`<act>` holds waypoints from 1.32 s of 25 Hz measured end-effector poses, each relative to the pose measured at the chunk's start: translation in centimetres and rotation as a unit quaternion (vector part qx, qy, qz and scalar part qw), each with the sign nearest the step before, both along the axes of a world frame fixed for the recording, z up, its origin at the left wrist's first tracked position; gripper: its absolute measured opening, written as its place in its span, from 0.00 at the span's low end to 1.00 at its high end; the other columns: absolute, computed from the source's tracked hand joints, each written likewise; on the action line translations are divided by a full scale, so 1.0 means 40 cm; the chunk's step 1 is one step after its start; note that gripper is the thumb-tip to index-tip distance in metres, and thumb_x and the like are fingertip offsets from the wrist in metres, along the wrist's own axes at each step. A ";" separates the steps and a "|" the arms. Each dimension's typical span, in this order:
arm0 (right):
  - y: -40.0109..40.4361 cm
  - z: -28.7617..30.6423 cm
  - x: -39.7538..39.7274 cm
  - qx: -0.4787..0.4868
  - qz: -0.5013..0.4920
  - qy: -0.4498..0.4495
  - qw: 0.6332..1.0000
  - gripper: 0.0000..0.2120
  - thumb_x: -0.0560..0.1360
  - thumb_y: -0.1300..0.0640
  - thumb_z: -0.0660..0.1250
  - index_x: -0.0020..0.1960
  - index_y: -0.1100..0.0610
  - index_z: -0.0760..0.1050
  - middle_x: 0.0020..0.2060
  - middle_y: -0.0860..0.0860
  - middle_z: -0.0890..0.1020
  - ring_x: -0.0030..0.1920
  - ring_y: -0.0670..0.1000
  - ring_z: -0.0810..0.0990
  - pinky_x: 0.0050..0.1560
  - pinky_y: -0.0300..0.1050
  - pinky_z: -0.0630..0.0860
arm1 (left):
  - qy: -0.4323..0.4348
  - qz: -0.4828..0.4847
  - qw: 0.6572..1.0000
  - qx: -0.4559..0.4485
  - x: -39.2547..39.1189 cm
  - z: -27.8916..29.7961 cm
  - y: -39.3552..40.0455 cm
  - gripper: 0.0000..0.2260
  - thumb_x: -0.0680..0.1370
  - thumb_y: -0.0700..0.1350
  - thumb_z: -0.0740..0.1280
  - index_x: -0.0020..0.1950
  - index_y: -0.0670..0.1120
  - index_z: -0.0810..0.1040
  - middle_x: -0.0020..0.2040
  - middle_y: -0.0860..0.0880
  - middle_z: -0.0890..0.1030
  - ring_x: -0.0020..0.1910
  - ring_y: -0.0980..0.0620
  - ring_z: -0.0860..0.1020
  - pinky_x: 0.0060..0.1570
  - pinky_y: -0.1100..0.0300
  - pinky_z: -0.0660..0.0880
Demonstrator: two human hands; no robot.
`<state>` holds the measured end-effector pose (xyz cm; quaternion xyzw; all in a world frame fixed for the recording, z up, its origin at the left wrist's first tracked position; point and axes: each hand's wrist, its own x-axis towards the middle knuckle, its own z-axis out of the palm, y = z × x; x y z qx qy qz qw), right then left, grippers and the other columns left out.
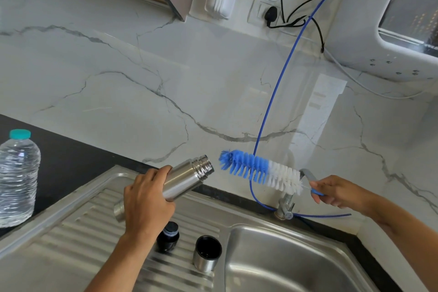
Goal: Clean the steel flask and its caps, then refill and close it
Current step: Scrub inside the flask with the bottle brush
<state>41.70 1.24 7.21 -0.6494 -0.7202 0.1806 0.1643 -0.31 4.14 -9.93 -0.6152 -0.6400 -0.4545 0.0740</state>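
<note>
Flask [182, 180] is lying tilted over the drainboard [71, 244], capless, its threaded mouth pointing up and right; brushed steel, a smooth cylinder, catching the light. Left hand [147, 199] is gripping its body, fingers [163, 170] curling right round it. Right hand [341, 193] is pinching the thin blue handle of the brush [258, 172], whose blue-and-white bristles are hanging just beside the mouth, not inside. Two caps are standing on the ribbed drainboard below: a dark stopper [168, 237] and a steel cup [206, 253], open end up, near each other. Sink [296, 265] is gleaming to the right, tap [285, 206] behind it. Bottle [17, 180], crinkled clear plastic with a teal lid, is sitting on the black counter [71, 156]. Marble-veined wall [142, 78] is rising behind.
</note>
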 end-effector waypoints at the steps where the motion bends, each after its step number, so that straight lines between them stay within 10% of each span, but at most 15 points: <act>1: -0.002 -0.017 0.004 0.004 -0.011 0.002 1.000 0.31 0.74 0.27 0.57 0.35 0.52 0.80 0.27 0.49 0.68 0.26 0.46 0.62 0.29 0.36 0.63 | -0.004 0.003 1.000 0.002 0.000 0.000 0.000 0.39 0.57 0.40 0.82 0.68 0.50 0.78 0.52 0.50 0.82 0.49 0.44 0.79 0.46 0.47 0.74; 8: -0.010 -0.238 -0.073 -0.040 -0.045 0.113 0.992 0.23 0.77 0.38 0.60 0.42 0.57 0.80 0.26 0.46 0.65 0.25 0.45 0.60 0.26 0.38 0.58 | -0.096 -0.019 0.995 0.025 0.005 0.021 -0.012 0.39 0.58 0.43 0.82 0.68 0.50 0.76 0.53 0.50 0.80 0.52 0.44 0.78 0.47 0.45 0.77; 15: 0.207 -0.425 -0.275 0.075 0.025 -0.027 0.996 0.13 0.81 0.52 0.68 0.38 0.49 0.74 0.29 0.44 0.72 0.30 0.39 0.70 0.38 0.33 0.68 | -0.205 -0.006 0.978 0.047 -0.040 0.029 -0.012 0.36 0.61 0.43 0.81 0.66 0.55 0.72 0.52 0.53 0.78 0.49 0.46 0.77 0.46 0.44 0.80; 22: 0.410 -0.517 -0.443 0.040 0.043 -0.061 0.996 0.08 0.78 0.51 0.70 0.45 0.54 0.81 0.40 0.54 0.83 0.40 0.51 0.78 0.46 0.46 0.74 | -0.216 0.011 0.975 0.048 -0.053 0.026 -0.001 0.36 0.61 0.45 0.81 0.66 0.55 0.72 0.52 0.53 0.77 0.47 0.48 0.77 0.46 0.45 0.80; 33: 0.454 -0.530 -0.467 0.043 0.006 -0.099 0.994 0.08 0.77 0.49 0.70 0.42 0.51 0.78 0.39 0.48 0.79 0.38 0.47 0.77 0.37 0.38 0.70 | -0.215 0.002 0.976 0.041 -0.038 0.026 -0.002 0.37 0.61 0.45 0.81 0.66 0.57 0.70 0.53 0.54 0.77 0.48 0.47 0.77 0.46 0.43 0.81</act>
